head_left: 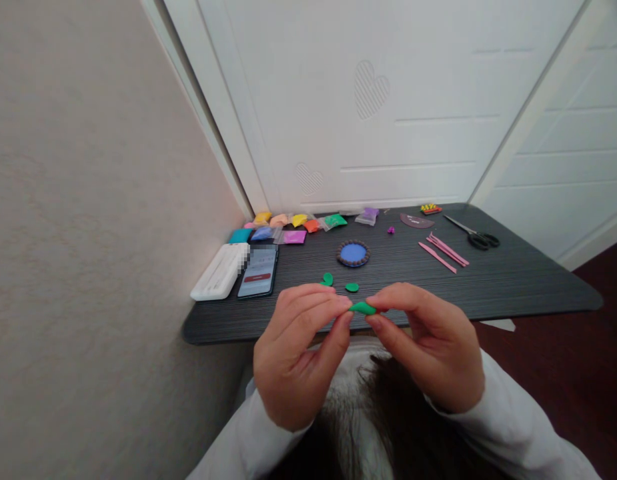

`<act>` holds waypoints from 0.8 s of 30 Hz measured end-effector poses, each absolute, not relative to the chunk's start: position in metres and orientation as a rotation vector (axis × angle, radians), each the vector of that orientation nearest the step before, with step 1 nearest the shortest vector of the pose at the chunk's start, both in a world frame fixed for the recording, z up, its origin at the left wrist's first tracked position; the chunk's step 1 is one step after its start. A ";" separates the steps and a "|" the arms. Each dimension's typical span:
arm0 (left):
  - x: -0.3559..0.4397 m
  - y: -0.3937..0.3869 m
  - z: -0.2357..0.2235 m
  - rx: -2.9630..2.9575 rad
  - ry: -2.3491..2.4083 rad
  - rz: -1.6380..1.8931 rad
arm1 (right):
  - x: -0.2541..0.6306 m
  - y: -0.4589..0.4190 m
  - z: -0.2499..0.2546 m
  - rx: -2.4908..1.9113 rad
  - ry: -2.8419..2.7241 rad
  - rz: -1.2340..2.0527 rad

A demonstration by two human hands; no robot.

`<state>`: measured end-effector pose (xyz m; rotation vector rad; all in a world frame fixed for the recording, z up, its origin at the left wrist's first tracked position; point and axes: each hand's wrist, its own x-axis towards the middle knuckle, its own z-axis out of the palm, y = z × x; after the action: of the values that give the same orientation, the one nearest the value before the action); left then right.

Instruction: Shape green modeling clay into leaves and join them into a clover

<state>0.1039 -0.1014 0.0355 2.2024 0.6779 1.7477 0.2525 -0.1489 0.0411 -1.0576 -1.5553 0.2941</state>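
Between my two hands is a small piece of green modelling clay (363, 308), drawn to a point at its left end. My left hand (303, 347) pinches that pointed end between thumb and fingers. The thicker right end is gripped by the thumb and forefinger of my right hand (431, 343). Just beyond my fingers, a flattened green clay oval (352, 287) and another green clay piece (327, 279) lie on the table. Farther back sits a blue clay disc (353, 253) ringed by a dark brown beaded clay rim (339, 259).
On the dark table (528, 280), a phone (259, 272) and a white case (221, 272) stand left. Several clay packets, including a green packet (335, 221), line the back. Pink modelling tools (447, 249) and scissors (478, 239) lie right. A wall (113, 267) borders the left side.
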 end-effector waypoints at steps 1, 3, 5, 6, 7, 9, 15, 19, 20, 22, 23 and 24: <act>0.104 -0.101 0.036 2.200 0.672 1.745 | 0.253 -0.149 0.041 -1.058 -1.553 0.296; 0.104 -0.101 0.036 2.183 0.655 1.725 | 0.253 -0.149 0.041 -1.058 -1.554 0.301; 0.103 -0.100 0.037 2.188 0.628 1.684 | 0.253 -0.149 0.041 -1.058 -1.566 0.301; 0.103 -0.100 0.038 2.199 0.615 1.663 | 0.252 -0.149 0.041 -1.059 -1.575 0.299; 0.102 -0.100 0.038 2.214 0.602 1.647 | 0.252 -0.149 0.042 -1.059 -1.584 0.295; 0.101 -0.099 0.039 2.235 0.595 1.633 | 0.252 -0.150 0.042 -1.054 -1.595 0.292; 0.103 -0.099 0.038 2.220 0.587 1.686 | 0.250 -0.150 0.043 -1.044 -1.594 0.279; 0.103 -0.099 0.037 2.203 0.548 1.702 | 0.250 -0.150 0.043 -1.037 -1.608 0.236; 0.103 -0.098 0.037 2.207 0.545 1.690 | 0.250 -0.150 0.044 -1.036 -1.612 0.235; 0.102 -0.098 0.038 2.212 0.537 1.668 | 0.250 -0.150 0.045 -1.030 -1.621 0.245; 0.101 -0.098 0.038 2.215 0.532 1.661 | 0.250 -0.151 0.045 -1.027 -1.623 0.252; 0.101 -0.098 0.038 2.217 0.529 1.658 | 0.250 -0.151 0.046 -1.021 -1.623 0.254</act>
<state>0.1013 -0.0984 0.0383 2.2168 0.5291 1.6576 0.2503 -0.1508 0.0455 -1.0208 -1.6225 0.2537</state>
